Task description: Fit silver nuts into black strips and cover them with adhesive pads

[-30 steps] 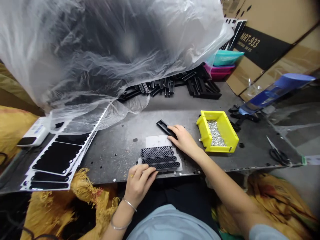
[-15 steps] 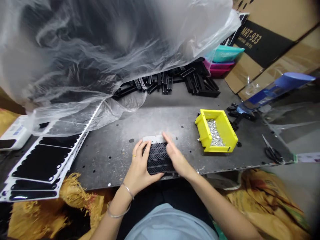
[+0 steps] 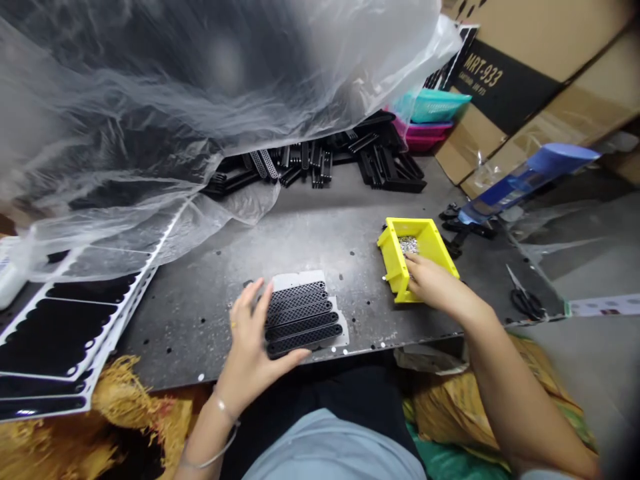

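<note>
"Where are the person's hands?"

"Apart. The left hand (image 3: 250,347) is spread, thumb held away from the fingers, around the left ends of a row of black lattice-patterned bars (image 3: 303,310). I can't tell whether the fingers touch them."

"And where are those bars?"

"Near the front edge of the dark work surface (image 3: 320,220), side by side on a white sheet (image 3: 299,277), their long sides roughly following that edge."

"The right hand?"

"The right hand (image 3: 440,287) reaches over the front of a yellow bin (image 3: 395,270), fingers down among small silvery pieces (image 3: 408,245). The fingertips are hidden, so I can't say if they pinch anything."

"Where does the bin stand?"

"Right of the bars, toward the surface's right end. Scissors (image 3: 525,300) lie near the front right corner."

"What else is there?"

"A jumble of black parts (image 3: 390,167) along the back edge, partly under clear plastic sheeting (image 3: 225,80), and sheets of black shapes (image 3: 45,327) by the front left corner."
</note>
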`<state>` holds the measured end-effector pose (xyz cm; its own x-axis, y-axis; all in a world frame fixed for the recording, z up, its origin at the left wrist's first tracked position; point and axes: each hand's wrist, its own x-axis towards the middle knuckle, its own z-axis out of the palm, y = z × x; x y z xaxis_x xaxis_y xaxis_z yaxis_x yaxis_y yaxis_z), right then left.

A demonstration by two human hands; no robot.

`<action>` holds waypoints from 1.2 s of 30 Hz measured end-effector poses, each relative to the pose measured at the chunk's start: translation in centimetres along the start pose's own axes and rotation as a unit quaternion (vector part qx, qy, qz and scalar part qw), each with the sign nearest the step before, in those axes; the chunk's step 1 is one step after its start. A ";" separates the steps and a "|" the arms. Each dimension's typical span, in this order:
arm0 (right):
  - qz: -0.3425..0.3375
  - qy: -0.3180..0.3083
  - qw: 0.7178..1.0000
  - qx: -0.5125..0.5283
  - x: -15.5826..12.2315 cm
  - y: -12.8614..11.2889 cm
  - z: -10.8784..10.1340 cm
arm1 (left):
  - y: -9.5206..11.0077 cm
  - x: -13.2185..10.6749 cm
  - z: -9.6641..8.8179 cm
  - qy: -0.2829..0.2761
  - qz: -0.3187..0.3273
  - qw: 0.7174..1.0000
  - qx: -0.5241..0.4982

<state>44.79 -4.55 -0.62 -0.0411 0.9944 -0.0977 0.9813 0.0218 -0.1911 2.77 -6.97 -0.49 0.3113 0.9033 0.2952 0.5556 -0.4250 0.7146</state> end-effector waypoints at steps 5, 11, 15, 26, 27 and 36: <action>0.000 -0.037 0.999 -0.028 0.6 -0.2 0.2 | 2.1 -1.0 -4.0 0.104 -0.042 0.989 -0.099; 0.042 -0.017 0.998 -0.037 2.6 -0.1 -0.1 | 0.4 2.2 -3.3 0.159 -0.054 0.983 -0.073; 0.063 0.007 0.998 -0.007 2.7 -0.2 -0.1 | 0.1 3.4 -3.2 0.135 -0.019 0.988 -0.072; -0.015 0.226 0.968 0.105 1.3 -4.7 -5.6 | -1.7 0.8 1.6 -0.130 0.036 0.987 0.083; -0.065 0.227 0.963 0.132 1.3 -7.1 -5.2 | -1.7 0.7 1.8 -0.128 0.033 0.988 0.081; -0.306 0.189 0.919 0.162 -1.1 -21.1 4.7 | -1.8 0.7 2.2 -0.096 0.057 0.989 0.097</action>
<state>23.26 -6.61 -1.05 -0.4394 0.7720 0.4592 0.6860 0.6185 -0.3833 3.69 -5.69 -2.91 0.5109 0.8293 0.2263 0.6408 -0.5429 0.5429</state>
